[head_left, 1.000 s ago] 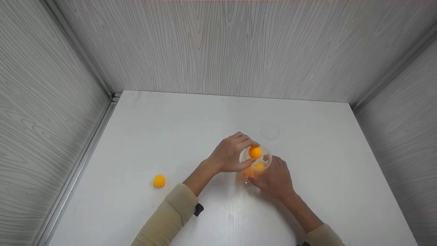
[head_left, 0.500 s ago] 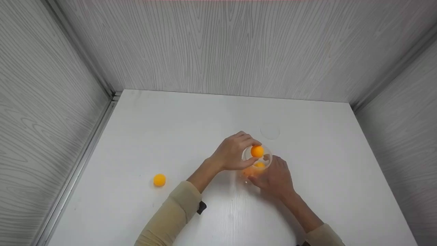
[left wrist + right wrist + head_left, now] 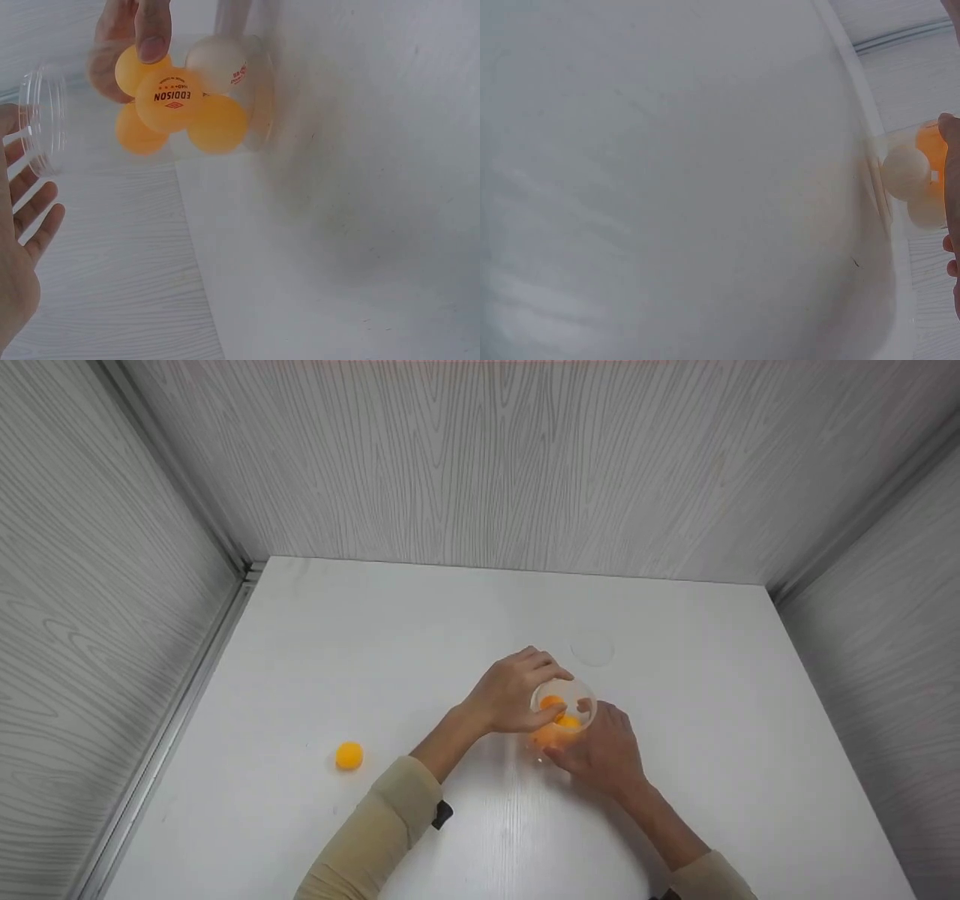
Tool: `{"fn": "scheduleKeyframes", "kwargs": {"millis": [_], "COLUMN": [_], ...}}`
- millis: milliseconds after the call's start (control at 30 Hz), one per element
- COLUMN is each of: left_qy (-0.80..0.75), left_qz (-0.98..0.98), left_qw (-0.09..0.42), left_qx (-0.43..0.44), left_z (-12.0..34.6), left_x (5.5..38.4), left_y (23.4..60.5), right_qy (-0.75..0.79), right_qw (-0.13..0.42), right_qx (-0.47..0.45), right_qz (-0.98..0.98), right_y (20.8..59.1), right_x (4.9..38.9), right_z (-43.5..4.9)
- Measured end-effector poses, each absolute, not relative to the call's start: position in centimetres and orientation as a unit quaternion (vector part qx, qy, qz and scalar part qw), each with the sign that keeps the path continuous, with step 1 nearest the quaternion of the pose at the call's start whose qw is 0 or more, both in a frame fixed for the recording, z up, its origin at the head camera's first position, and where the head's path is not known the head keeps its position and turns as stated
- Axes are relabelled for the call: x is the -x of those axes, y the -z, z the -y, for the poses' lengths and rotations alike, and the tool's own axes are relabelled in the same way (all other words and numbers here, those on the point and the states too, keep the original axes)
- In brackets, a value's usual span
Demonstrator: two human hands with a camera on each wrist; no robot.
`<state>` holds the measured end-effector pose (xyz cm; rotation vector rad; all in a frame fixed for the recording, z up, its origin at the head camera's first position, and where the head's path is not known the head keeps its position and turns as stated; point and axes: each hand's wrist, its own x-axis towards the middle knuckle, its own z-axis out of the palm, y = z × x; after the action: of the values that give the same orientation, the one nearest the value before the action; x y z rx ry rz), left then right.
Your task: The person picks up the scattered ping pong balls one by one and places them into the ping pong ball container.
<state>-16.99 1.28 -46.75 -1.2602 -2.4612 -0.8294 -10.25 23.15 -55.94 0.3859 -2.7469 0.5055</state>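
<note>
A clear plastic jar (image 3: 86,146) stands upright on the table, holding several orange ping-pong balls (image 3: 169,100) and white ping-pong balls (image 3: 906,174). Around the jar's lower side curls my right hand (image 3: 604,750), its thumb at the front. My left hand (image 3: 514,697) is at the jar's mouth, thumb and fingers spread apart across the rim with nothing between them. Just below that thumb, an orange ball (image 3: 553,703) shows inside the jar. Another orange ping-pong ball (image 3: 349,756) lies loose on the table to the left.
A clear round lid (image 3: 592,648) lies flat behind the jar. Grey wood-grain panels (image 3: 480,465) enclose the white table (image 3: 420,615) at the back and both sides.
My left hand has let go of the orange ball it pinched over the mouth, and the ball has dropped into the jar. The right hand keeps its place.
</note>
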Motion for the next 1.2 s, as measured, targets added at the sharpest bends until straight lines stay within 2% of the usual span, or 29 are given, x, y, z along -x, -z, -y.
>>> {"fn": "scheduleKeyframes", "kwargs": {"millis": [933, 1200], "left_qy": [0.277, 0.263], "left_qz": [0.845, 0.862], "left_qw": [0.13, 0.1], "left_qx": [0.438, 0.422], "left_z": [0.1, 1.3], "left_x": [16.2, 15.8], "left_y": [46.5, 46.1], "right_qy": [-0.154, -0.163], "right_qw": [0.184, 0.176], "right_qx": [-0.15, -0.142], "right_qz": [0.959, 0.96], "right_y": [55.8, 55.9], "right_x": [10.3, 10.2], "right_z": [-23.0, -23.0]}}
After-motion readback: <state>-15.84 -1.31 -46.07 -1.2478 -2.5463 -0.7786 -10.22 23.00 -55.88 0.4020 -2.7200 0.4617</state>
